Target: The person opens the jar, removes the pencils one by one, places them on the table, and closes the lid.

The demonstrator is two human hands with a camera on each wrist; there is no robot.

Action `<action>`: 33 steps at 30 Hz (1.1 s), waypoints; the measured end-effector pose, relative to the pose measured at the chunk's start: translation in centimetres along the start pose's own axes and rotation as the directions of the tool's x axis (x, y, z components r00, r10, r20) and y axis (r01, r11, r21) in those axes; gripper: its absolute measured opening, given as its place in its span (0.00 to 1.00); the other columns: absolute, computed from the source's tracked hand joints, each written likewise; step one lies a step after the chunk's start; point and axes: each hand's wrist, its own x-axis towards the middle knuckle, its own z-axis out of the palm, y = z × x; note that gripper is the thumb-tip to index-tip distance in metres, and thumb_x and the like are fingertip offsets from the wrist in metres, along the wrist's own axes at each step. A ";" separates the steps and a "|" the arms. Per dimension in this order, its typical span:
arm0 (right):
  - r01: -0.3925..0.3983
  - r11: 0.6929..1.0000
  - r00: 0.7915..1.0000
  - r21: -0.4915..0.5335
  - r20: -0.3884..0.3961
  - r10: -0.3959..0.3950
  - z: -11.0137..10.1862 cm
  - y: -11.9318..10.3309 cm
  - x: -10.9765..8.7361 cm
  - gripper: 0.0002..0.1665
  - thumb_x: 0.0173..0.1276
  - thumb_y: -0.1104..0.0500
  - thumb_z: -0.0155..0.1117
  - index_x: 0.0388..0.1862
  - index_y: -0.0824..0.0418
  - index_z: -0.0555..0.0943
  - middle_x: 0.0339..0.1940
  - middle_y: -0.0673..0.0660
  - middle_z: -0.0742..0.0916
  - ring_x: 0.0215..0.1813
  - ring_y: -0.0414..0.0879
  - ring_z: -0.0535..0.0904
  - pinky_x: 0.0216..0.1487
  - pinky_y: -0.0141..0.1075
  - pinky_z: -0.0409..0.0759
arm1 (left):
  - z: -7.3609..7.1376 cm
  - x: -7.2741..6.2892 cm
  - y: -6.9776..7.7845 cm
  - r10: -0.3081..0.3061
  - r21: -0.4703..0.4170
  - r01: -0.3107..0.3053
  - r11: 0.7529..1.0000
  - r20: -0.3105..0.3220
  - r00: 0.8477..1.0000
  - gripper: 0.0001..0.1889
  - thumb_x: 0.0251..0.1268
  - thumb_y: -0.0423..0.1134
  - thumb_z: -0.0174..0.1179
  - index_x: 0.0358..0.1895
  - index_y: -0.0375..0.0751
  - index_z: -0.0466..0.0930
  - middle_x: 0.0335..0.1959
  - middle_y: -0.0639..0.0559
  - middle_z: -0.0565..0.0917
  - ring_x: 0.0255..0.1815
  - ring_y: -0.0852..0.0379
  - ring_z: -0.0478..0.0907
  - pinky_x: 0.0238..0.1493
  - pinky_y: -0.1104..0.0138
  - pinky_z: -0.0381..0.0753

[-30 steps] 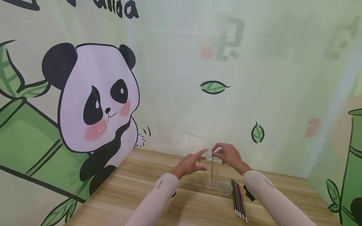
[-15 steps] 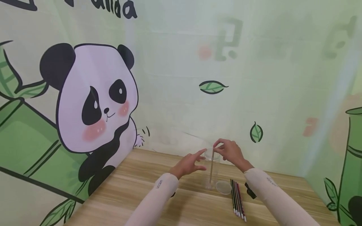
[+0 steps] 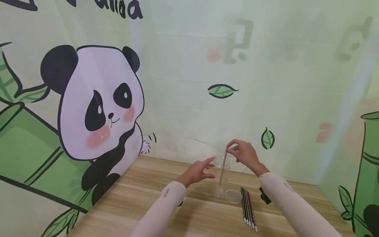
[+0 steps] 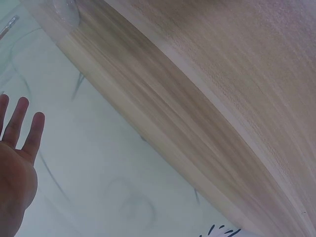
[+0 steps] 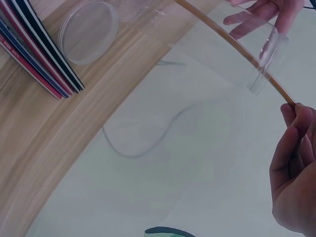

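Observation:
A clear cylindrical jar stands upright on the wooden table near the back wall. A slim brown pencil leans inside it, its upper end sticking out above the rim. My right hand pinches that upper end between thumb and fingertips, above and right of the jar mouth. At the jar's left side is my left hand, fingers extended and spread, with the index fingertip right at the rim. Through the clear wall in the right wrist view, left fingers show behind the jar.
A round translucent lid lies flat just right of the jar's base. Beside it, several dark and red pencils lie in a row. The wall behind carries a printed panda and leaves, close to the table's back edge.
My right hand has risen and shifted right, drawing the pencil partly up out of the jar, so it now tilts more. The left hand has stayed nearly in place.

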 end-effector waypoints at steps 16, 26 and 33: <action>0.007 1.000 0.998 -0.011 -0.064 -0.008 -2.7 -0.1 0.6 0.13 0.73 0.55 0.71 0.52 0.58 0.85 0.45 0.64 0.92 0.17 0.47 0.80 0.21 0.35 0.73 | 0.0 0.2 0.0 0.003 -0.024 -0.003 1.000 0.001 1.000 0.43 0.67 0.46 0.71 0.82 0.49 0.60 0.66 0.51 0.83 0.66 0.51 0.81 0.71 0.53 0.73; 0.030 0.999 0.994 -0.020 -0.100 -0.032 -3.9 -0.9 0.8 0.12 0.73 0.55 0.71 0.51 0.58 0.86 0.44 0.64 0.92 0.17 0.47 0.80 0.22 0.35 0.74 | 0.1 0.0 -0.1 0.014 -0.002 -0.014 1.000 0.000 1.000 0.42 0.68 0.47 0.71 0.82 0.48 0.60 0.65 0.51 0.83 0.66 0.50 0.81 0.71 0.52 0.74; 0.064 0.998 0.985 -0.028 -0.159 -0.068 -5.2 -1.2 1.1 0.12 0.72 0.57 0.73 0.50 0.61 0.86 0.43 0.65 0.92 0.16 0.48 0.80 0.21 0.33 0.73 | 0.3 -0.1 -0.2 0.045 0.012 -0.045 0.999 -0.006 0.999 0.42 0.69 0.46 0.70 0.82 0.47 0.60 0.65 0.50 0.83 0.65 0.50 0.81 0.70 0.52 0.74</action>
